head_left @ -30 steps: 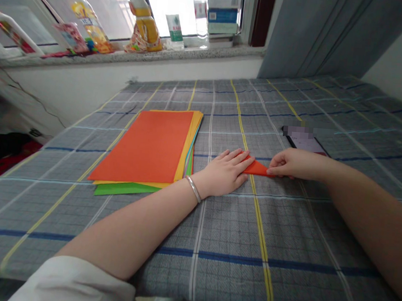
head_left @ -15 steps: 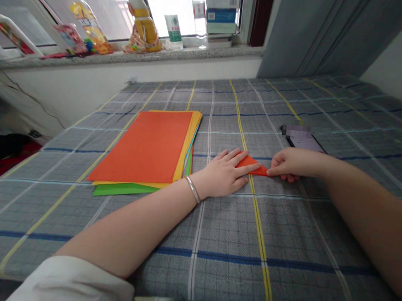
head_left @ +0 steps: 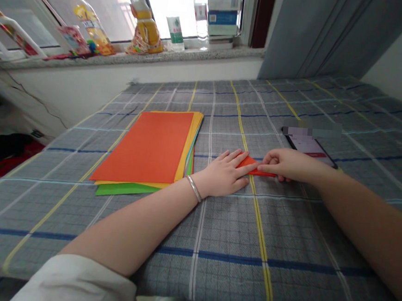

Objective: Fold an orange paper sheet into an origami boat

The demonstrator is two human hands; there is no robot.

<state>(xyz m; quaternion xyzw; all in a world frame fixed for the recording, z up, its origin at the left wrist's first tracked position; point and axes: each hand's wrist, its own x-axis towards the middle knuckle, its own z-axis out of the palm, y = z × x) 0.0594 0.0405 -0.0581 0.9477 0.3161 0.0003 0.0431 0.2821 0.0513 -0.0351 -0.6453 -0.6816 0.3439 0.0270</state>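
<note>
Since half a second ago, the right hand [head_left: 281, 164] has slid inward from the outer tip of the folded orange paper [head_left: 247, 160] to its sloping upper edge, close to the left fingertips, and its wrist now covers less of the smartphone [head_left: 307, 144]; the left hand [head_left: 224, 174] has hardly moved.

In the head view, the orange paper lies on the plaid cloth [head_left: 229, 231] between the two hands, folded into a small, narrow triangle, its left part hidden under the left fingers. The left hand is flat and palm down, fingers fanned, probably so that the fold cannot slide or spring up. The right hand is curled, thumb on the paper beside the left forefinger; whether it pinches a layer or only presses, I cannot tell. Working so near the pinned part likely keeps the edge under control.

The stack of coloured paper [head_left: 145, 148], orange on top, sits beyond the left forearm, near enough to reach yet apart from the fold. The phone lies screen up past the right wrist, perhaps to be glanced at.
</note>
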